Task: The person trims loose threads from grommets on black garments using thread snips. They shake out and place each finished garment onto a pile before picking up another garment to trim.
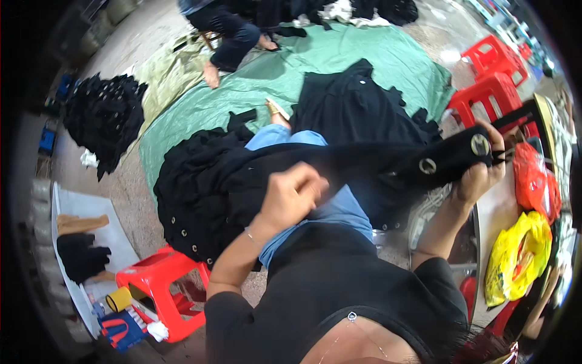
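Note:
A long black curtain panel (376,161) with round metal eyelets lies across my lap and stretches out to the right. My right hand (482,180) is closed around its far right end, with fingers above and below a metal eyelet (480,145). A second eyelet shows a little further left along the same band. Before my body, my left hand (294,195) is curled and slightly blurred, close to the black cloth. Its fingertips are pressed together; whatever may be between them is hidden. More black cloth (194,188) with eyelets is heaped at my left.
Black cloth (351,97) also lies ahead on a green sheet (388,51). A co-worker's legs (233,39) are at the far side. Red stools (160,279) stand left and right. A yellow bag (518,258) and a red bag (533,179) lie right. Another dark pile (103,115) sits far left.

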A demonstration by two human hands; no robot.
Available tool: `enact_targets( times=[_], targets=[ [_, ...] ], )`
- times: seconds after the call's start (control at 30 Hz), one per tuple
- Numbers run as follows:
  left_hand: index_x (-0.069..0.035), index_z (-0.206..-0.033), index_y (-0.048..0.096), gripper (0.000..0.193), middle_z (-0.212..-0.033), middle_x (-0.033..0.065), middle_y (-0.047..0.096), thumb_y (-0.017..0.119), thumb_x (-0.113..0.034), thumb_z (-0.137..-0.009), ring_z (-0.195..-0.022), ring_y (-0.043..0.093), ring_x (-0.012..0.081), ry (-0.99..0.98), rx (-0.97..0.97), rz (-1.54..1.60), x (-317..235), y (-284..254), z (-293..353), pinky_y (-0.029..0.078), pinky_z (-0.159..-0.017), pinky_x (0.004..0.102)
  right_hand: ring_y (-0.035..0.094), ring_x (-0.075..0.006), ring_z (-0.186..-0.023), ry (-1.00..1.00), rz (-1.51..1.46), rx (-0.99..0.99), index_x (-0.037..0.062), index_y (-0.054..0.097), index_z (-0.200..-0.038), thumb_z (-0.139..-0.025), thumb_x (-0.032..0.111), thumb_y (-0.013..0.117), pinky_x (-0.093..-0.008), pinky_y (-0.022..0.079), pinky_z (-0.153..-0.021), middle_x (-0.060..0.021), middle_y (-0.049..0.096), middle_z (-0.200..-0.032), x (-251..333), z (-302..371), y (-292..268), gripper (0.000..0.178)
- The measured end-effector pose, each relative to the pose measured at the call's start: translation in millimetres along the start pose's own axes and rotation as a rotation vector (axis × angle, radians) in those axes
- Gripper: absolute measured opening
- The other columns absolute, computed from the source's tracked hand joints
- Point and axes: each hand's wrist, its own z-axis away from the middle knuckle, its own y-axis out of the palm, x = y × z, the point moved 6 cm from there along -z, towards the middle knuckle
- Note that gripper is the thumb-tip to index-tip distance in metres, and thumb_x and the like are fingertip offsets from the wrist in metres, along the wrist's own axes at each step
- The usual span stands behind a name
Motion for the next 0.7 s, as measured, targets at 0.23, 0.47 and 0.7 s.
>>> enact_targets(
  times=[0.23, 0.47, 0.7],
  targets=[
    [0.001, -0.146, 0.038, 0.082, -0.135, 0.0271, 0.049, 0.082, -0.017, -0.079, -0.123, 0.048, 0.0449, 0.28, -0.146, -0.408, 53, 69, 16, 0.041, -0.104, 0.0482, 0.066, -0.0107, -0.088, -0.236, -0.006, 0.019, -0.0058, 0.068, -0.105, -0.08, -0.017, 0.052, -0.0221, 0.05, -0.084, -0.0058, 0.071, -0.095, 40, -13, 42, 0.032],
    [0.005, -0.145, 0.032, 0.092, -0.14, 0.0304, 0.041, 0.083, -0.03, -0.076, -0.133, 0.035, 0.047, 0.236, -0.678, -0.693, 87, 45, -39, 0.029, -0.112, 0.0531, 0.067, -0.0135, -0.087, -0.534, 0.113, 0.21, -0.005, 0.069, -0.107, -0.077, 0.001, 0.072, -0.0248, 0.053, -0.079, -0.0089, 0.071, -0.099, 134, -7, 61, 0.03],
    [0.009, -0.128, 0.055, 0.04, -0.132, 0.0237, 0.058, 0.06, -0.007, -0.092, -0.12, 0.057, 0.0352, 0.786, -0.733, -0.58, -48, -89, -51, 0.04, -0.109, 0.0411, 0.068, -0.0163, -0.077, -0.754, -0.109, 0.001, -0.0023, 0.067, -0.107, -0.073, -0.002, 0.077, -0.0268, 0.053, -0.07, -0.01, 0.069, -0.091, 176, -28, 25, 0.035]
  ],
)
